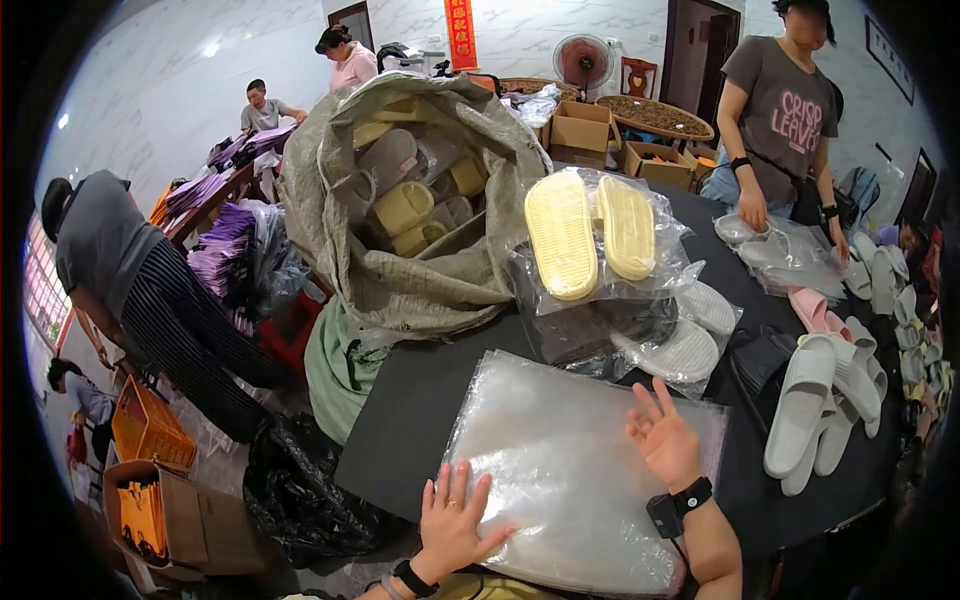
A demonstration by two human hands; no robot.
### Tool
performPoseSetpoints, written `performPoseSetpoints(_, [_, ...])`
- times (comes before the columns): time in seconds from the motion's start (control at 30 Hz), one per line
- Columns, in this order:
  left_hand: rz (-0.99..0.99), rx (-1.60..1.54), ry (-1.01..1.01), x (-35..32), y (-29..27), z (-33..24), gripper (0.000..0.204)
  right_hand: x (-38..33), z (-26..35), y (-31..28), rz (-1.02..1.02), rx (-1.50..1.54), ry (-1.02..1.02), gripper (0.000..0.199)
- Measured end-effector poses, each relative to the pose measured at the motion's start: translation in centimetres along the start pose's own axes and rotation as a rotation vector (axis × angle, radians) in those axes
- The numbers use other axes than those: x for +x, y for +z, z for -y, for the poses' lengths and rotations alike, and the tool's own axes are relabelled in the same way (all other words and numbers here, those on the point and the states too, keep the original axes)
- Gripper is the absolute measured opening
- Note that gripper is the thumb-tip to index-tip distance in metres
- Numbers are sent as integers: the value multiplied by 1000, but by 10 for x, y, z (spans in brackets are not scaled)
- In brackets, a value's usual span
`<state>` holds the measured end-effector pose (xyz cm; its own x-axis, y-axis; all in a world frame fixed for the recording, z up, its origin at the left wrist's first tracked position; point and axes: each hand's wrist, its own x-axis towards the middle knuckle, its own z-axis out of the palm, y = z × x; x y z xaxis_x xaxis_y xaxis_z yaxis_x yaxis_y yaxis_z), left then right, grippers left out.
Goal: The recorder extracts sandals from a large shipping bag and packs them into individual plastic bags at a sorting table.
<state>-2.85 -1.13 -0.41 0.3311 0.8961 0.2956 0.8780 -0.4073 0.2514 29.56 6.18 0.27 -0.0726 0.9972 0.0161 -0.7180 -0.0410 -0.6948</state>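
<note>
A flat stack of clear plastic bags [570,450] lies on the black table in front of me. My left hand [458,515] rests on its lower left part with fingers spread, wearing a ring. Over the right side of the stack is my right hand [663,432], palm turned up, fingers apart and holding nothing. Just beyond the stack, yellow slippers [562,235] in clear bags lie on top of other bagged footwear. Beside them are bagged white slippers [680,350]. Loose grey-white slippers [802,400] sit in a heap to the right.
A large woven sack [420,290] of slippers stands open at the far left of the black table [400,420]. Across the table a co-worker [785,110] handles clear bags. A black plastic bag [300,495], cardboard box [190,520] and orange crate [150,425] are at lower left.
</note>
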Motion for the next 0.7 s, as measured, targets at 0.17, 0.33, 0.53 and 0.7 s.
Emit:
performPoseSetpoints(0.17, [-6,-7,6,1,1,1,74,-2,-1,-6,225,-47,148,67])
performPoseSetpoints(0.33, [3,0,-1,1,0,0,73,0,-1,-8,173,-52,219,62])
performPoseSetpoints(0.53, [13,-5,-8,0,0,0,73,-1,-1,-11,8,170,204,52])
performPoseSetpoints(0.7, [6,-13,-2,0,0,0,73,-2,-1,-12,22,114,187,43])
